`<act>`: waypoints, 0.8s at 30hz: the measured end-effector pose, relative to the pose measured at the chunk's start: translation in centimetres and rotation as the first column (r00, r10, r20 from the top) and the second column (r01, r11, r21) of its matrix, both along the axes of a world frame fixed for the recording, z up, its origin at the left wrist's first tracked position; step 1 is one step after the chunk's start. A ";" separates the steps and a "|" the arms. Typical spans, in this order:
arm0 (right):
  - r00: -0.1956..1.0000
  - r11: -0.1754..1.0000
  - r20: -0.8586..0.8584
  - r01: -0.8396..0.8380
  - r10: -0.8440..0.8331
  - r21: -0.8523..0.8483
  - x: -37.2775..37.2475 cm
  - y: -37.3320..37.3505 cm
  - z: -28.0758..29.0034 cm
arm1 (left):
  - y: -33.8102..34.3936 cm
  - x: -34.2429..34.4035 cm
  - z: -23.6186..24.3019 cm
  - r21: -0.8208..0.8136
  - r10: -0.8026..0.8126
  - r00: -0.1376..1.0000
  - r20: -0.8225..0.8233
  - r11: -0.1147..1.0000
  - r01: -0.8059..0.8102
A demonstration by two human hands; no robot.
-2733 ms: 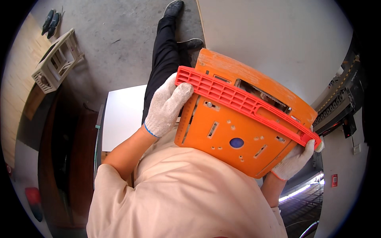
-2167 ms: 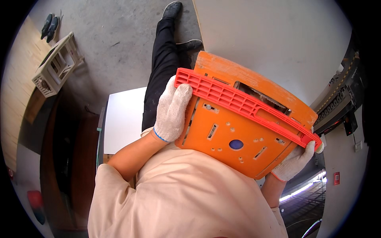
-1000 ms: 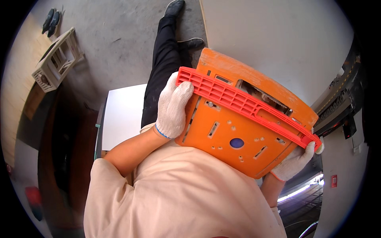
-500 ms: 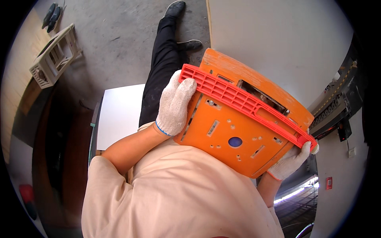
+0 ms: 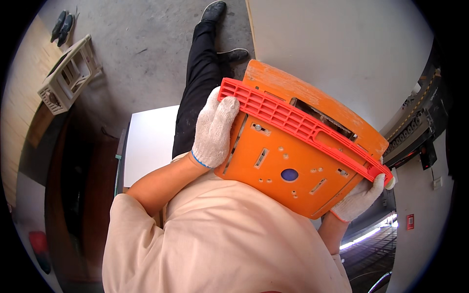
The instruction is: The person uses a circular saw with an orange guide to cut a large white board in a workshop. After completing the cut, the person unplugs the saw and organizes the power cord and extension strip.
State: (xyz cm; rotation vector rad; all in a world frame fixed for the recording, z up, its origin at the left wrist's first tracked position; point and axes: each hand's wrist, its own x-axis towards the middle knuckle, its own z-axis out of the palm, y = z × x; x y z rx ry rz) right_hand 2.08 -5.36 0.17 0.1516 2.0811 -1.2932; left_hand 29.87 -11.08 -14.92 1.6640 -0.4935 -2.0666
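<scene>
My left hand, in a white knitted glove with a blue cuff edge, grips the left end of a red ribbed plastic bar. At the bar's right end my right hand, gloved too, is closed with its thumb up against the bar. The bar lies slantwise across an orange panel tilted in front of my body. Slots, small holes and a blue round spot mark the panel. Above the bar, a long opening shows a dark, jagged edge inside. Fingers under the bar and panel are hidden.
A beige plastic stool lies tipped at the left, with a pair of dark shoes beyond it. A white sheet is beside my left arm. A large pale board fills the far right; dark equipment stands along the right.
The bar's left end has shifted very slightly left, and the view has turned a little. Both hands keep the same hold on the bar.
</scene>
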 end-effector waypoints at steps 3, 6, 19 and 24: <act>1.000 1.000 0.000 -0.001 0.001 0.005 0.0 0.0 0.0 | 0.0 -0.2 0.1 0.005 0.021 1.000 -0.001 1.000 -0.021; 1.000 1.000 0.006 0.003 -0.003 0.004 -0.1 0.1 0.0 | 0.1 -0.3 0.2 0.021 0.034 0.999 -0.006 0.999 -0.034; 1.000 1.000 -0.018 0.009 -0.009 0.014 -0.2 0.0 -0.1 | 0.0 -0.5 0.2 0.013 0.049 0.999 -0.019 0.999 -0.049; 0.999 1.000 -0.041 -0.005 0.006 0.015 -0.4 0.1 -0.1 | 0.3 -0.5 0.0 0.029 0.056 0.998 -0.024 0.998 -0.056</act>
